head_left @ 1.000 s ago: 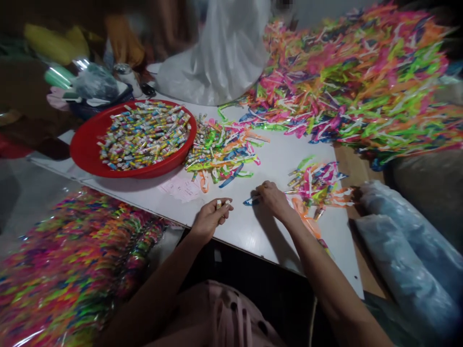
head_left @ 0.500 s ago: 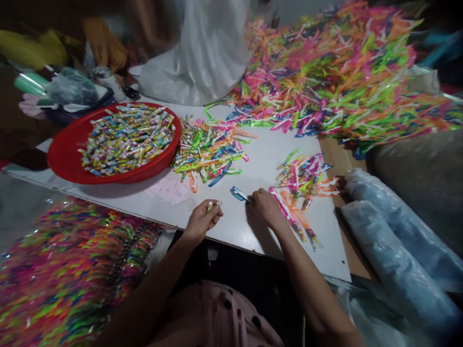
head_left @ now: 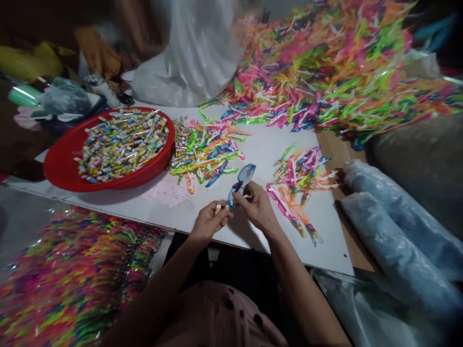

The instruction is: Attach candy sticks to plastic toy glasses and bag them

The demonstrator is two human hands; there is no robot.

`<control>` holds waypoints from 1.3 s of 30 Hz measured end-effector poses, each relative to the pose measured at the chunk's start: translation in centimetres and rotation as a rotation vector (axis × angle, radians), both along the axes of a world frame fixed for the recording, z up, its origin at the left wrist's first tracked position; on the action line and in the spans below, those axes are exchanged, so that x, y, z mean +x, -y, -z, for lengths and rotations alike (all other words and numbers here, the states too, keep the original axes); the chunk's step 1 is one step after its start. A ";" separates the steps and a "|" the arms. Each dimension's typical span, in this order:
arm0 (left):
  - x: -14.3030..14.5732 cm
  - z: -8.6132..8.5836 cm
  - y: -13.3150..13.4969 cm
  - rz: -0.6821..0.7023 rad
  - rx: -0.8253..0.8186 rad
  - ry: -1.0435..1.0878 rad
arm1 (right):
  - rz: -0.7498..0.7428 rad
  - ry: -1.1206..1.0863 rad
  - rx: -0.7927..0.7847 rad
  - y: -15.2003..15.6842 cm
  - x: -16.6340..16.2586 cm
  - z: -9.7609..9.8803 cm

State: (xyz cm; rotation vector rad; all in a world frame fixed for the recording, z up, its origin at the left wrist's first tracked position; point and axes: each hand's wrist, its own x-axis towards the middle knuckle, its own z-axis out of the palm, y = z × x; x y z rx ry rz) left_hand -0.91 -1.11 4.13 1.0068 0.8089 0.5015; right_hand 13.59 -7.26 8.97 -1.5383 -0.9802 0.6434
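My left hand (head_left: 211, 221) is closed around a small printed tube (head_left: 217, 209), whose pale end sticks out by the thumb. Just right of it, my right hand (head_left: 256, 205) grips blue toy glasses (head_left: 246, 174) above the table; one lens points up and away, the other end reaches my left fingertips. Whether the tube and glasses touch is unclear. A pile of bright glasses with printed tubes (head_left: 208, 156) lies beyond my left hand. To the right of my right hand sits a smaller pile of glasses and tubes (head_left: 298, 171).
A red basin (head_left: 58, 166) full of printed tubes stands at left on the white table (head_left: 253, 144), near pink paper slips (head_left: 168, 190). A big heap of colourful glasses (head_left: 325, 72) covers the back right. Plastic rolls (head_left: 383, 231) lie right; packed bags (head_left: 72, 274) lie lower left.
My right hand has lifted the blue glasses off the table and brought them left to my left hand. My left hand has moved slightly right, still holding the tube.
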 end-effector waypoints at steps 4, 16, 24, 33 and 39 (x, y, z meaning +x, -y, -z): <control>0.5 -0.9 0.5 0.033 -0.054 -0.043 | 0.110 -0.077 -0.018 0.6 -0.2 1.2; 0.6 -1.2 1.0 0.087 -0.015 0.084 | 0.169 -0.219 0.023 1.2 -0.9 2.2; 0.1 0.4 1.9 0.024 0.132 -0.050 | 0.215 -0.391 -0.030 1.8 -3.2 2.9; 2.1 0.8 0.5 0.156 0.091 -0.106 | 0.529 0.418 -0.387 3.9 10.3 0.0; 1.1 1.1 -0.6 0.058 0.041 -0.017 | 0.173 1.103 -0.525 0.8 9.6 2.6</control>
